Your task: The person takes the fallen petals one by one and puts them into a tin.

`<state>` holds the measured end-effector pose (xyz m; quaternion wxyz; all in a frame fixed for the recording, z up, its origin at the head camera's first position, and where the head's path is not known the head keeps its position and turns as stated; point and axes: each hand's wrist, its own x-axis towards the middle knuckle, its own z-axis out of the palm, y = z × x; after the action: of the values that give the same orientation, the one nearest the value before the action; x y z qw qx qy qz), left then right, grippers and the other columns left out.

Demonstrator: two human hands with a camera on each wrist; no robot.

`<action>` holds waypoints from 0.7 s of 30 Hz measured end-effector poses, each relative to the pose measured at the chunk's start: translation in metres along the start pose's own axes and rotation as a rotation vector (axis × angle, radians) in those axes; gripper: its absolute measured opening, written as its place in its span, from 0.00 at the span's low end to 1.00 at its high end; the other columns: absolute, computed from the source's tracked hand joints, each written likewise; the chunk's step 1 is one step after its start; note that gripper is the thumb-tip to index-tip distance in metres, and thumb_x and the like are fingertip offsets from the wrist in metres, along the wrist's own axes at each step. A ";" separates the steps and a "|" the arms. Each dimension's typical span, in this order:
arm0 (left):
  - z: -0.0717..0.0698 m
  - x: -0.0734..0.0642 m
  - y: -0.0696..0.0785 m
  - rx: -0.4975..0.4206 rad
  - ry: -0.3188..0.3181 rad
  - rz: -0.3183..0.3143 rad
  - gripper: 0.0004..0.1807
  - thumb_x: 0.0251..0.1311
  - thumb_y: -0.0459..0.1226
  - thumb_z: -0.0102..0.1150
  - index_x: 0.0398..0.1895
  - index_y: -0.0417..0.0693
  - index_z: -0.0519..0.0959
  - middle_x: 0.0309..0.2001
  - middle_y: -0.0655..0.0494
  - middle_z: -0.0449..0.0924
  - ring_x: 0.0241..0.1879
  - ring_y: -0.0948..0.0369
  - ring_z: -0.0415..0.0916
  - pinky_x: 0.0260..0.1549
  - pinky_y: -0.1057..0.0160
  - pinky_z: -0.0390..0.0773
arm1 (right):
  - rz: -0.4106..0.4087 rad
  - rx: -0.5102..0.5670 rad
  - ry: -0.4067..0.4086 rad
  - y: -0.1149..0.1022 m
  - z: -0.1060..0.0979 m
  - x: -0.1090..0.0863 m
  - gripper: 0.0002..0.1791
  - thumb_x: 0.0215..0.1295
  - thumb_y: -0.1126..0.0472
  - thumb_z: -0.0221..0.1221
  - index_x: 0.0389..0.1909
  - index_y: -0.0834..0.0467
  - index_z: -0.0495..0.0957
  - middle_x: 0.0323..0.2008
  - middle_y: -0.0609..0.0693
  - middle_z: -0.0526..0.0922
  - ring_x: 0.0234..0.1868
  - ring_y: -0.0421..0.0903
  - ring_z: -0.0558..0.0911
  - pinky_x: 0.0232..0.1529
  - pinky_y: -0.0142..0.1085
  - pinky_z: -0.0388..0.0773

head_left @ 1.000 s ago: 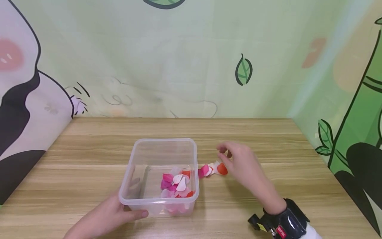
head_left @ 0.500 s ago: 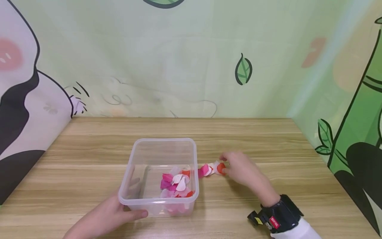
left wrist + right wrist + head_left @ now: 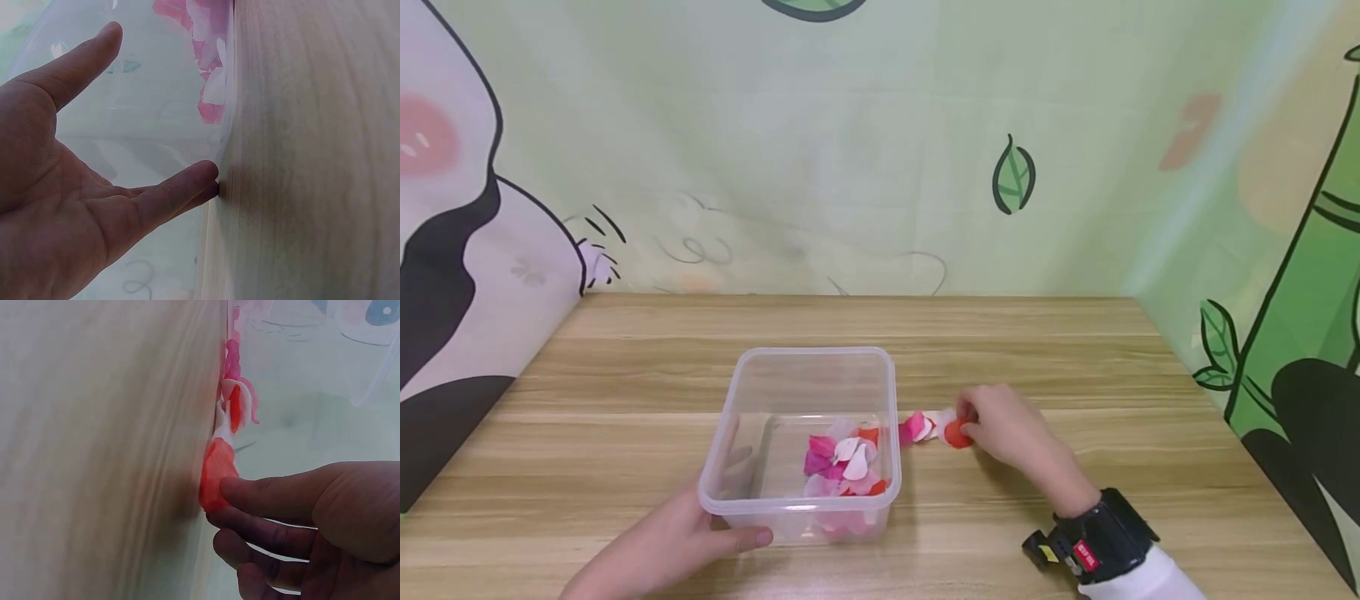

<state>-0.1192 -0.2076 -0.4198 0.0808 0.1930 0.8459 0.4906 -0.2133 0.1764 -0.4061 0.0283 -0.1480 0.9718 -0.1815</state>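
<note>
In the head view a clear plastic box (image 3: pixel 799 505) holds pink, white and red petals (image 3: pixel 850 458), heaped toward its right side. My left hand (image 3: pixel 677 533) rests against the box's near left corner, thumb along the front wall. The left wrist view shows that hand (image 3: pixel 94 169) with thumb and fingers spread and fairly straight against the clear wall. Right of the box, my right hand (image 3: pixel 1011 425) pinches a red petal (image 3: pixel 219 475) between thumb and forefinger, close over the tabletop. The red petal overlaps the end of a row of loose petals (image 3: pixel 917 427).
The wood-grain table (image 3: pixel 662 350) runs back to a printed green cloth backdrop (image 3: pixel 880 167) with leaves and cartoon shapes. A black camera mount (image 3: pixel 1105 533) is strapped on the right wrist over a white sleeve (image 3: pixel 1142 579).
My right hand has come down and taken the red petal between thumb and forefinger, shifting it slightly. The left hand and the box have stayed where they were.
</note>
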 end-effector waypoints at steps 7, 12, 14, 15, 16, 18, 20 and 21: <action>0.000 -0.001 0.000 0.011 0.003 0.017 0.68 0.55 0.45 0.79 0.84 0.61 0.33 0.71 0.29 0.62 0.64 0.40 0.70 0.52 0.64 0.76 | 0.018 0.013 -0.005 -0.001 -0.005 0.000 0.06 0.60 0.71 0.69 0.34 0.59 0.83 0.28 0.47 0.80 0.29 0.44 0.77 0.31 0.37 0.76; 0.000 -0.001 0.001 0.037 -0.001 -0.010 0.68 0.55 0.47 0.78 0.84 0.59 0.34 0.72 0.31 0.63 0.65 0.41 0.70 0.56 0.62 0.74 | 0.022 0.053 -0.017 -0.003 -0.012 -0.002 0.07 0.60 0.72 0.68 0.38 0.60 0.84 0.30 0.48 0.81 0.31 0.44 0.78 0.33 0.37 0.77; 0.000 -0.001 0.001 0.050 -0.010 -0.030 0.67 0.55 0.49 0.78 0.84 0.57 0.35 0.73 0.32 0.62 0.66 0.41 0.69 0.57 0.62 0.73 | 0.003 0.063 -0.012 -0.004 -0.016 -0.004 0.06 0.60 0.71 0.68 0.37 0.60 0.84 0.30 0.48 0.82 0.31 0.44 0.78 0.33 0.38 0.78; 0.000 -0.002 0.002 0.054 -0.015 -0.042 0.67 0.55 0.49 0.78 0.84 0.57 0.35 0.73 0.33 0.62 0.66 0.41 0.69 0.57 0.62 0.73 | -0.011 0.063 -0.005 -0.004 -0.017 -0.005 0.06 0.60 0.71 0.67 0.36 0.60 0.85 0.29 0.48 0.82 0.31 0.43 0.78 0.33 0.38 0.78; 0.000 -0.002 0.002 0.053 -0.021 -0.048 0.67 0.55 0.50 0.78 0.84 0.56 0.35 0.73 0.33 0.62 0.66 0.41 0.69 0.57 0.62 0.73 | -0.023 0.065 0.002 -0.005 -0.019 -0.006 0.05 0.60 0.71 0.67 0.35 0.60 0.85 0.29 0.47 0.82 0.30 0.43 0.78 0.33 0.38 0.78; -0.001 -0.002 0.001 0.042 -0.030 -0.056 0.67 0.55 0.49 0.78 0.84 0.57 0.34 0.74 0.32 0.61 0.66 0.41 0.69 0.56 0.62 0.74 | -0.044 0.070 0.018 -0.006 -0.022 -0.007 0.04 0.61 0.70 0.67 0.33 0.59 0.85 0.28 0.46 0.82 0.29 0.42 0.78 0.31 0.37 0.77; 0.000 -0.001 0.001 0.039 -0.026 -0.052 0.67 0.55 0.49 0.78 0.84 0.59 0.34 0.73 0.32 0.60 0.66 0.41 0.69 0.56 0.63 0.74 | -0.061 0.069 0.038 -0.007 -0.024 -0.008 0.04 0.61 0.69 0.68 0.32 0.57 0.85 0.27 0.46 0.82 0.28 0.42 0.77 0.31 0.37 0.77; 0.000 -0.001 0.001 0.038 -0.023 -0.049 0.67 0.55 0.49 0.78 0.84 0.61 0.34 0.73 0.32 0.61 0.65 0.41 0.69 0.56 0.63 0.74 | -0.066 0.067 0.048 -0.008 -0.026 -0.008 0.04 0.62 0.69 0.68 0.31 0.57 0.84 0.27 0.45 0.81 0.28 0.41 0.77 0.30 0.37 0.76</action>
<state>-0.1178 -0.2078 -0.4189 0.0985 0.1794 0.8586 0.4701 -0.2059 0.1803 -0.3794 0.0040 -0.1746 0.9601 -0.2184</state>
